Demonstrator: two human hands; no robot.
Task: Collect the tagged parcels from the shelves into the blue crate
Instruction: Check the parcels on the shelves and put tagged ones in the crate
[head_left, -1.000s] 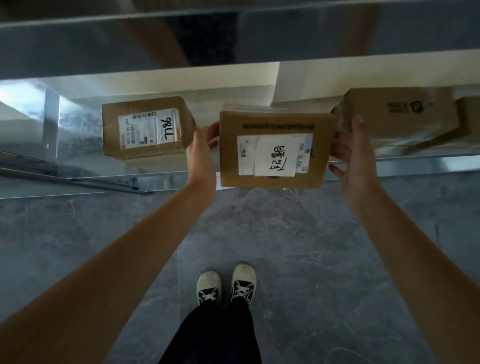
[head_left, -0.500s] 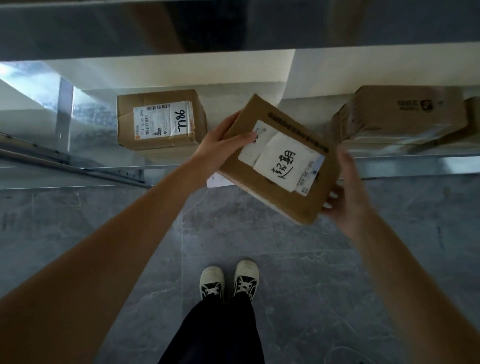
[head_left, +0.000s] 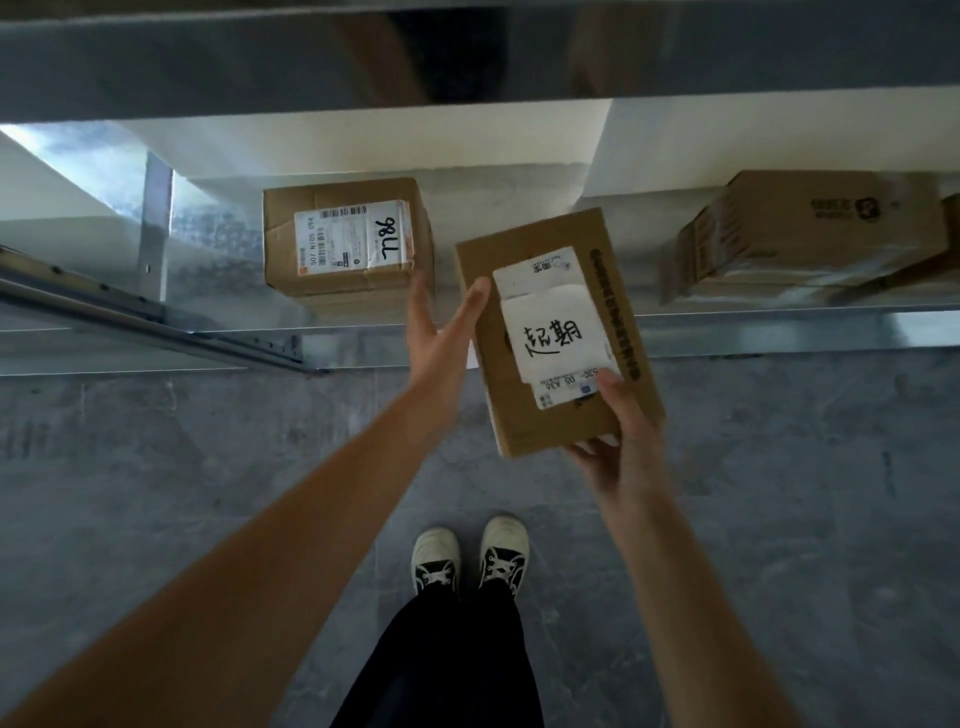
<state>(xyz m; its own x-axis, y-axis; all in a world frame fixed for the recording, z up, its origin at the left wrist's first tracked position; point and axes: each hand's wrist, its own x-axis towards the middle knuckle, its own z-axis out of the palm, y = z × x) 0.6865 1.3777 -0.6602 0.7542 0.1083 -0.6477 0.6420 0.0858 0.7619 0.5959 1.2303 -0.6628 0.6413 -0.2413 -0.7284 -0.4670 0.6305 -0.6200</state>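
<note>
A brown cardboard parcel (head_left: 558, 374) with a white handwritten tag on top is off the shelf, held over the floor. My right hand (head_left: 618, 441) grips its near end, thumb on the label and fingers underneath. My left hand (head_left: 441, 332) is flat against the parcel's left side, fingers straight and spread. A second parcel (head_left: 345, 239) marked 7786 sits on the low metal shelf (head_left: 753, 332) behind my left hand. The blue crate is out of view.
A third brown box (head_left: 810, 234) lies on the shelf at the right. A metal rail (head_left: 156, 322) slants in from the left at shelf height. An upper shelf board (head_left: 467, 52) hangs above. My shoes (head_left: 470, 556) stand on grey stone floor.
The tagged parcel came off the shelf and turned from crosswise to lengthwise. My right hand shifted to its near end; my left hand loosened to straight fingers at its side.
</note>
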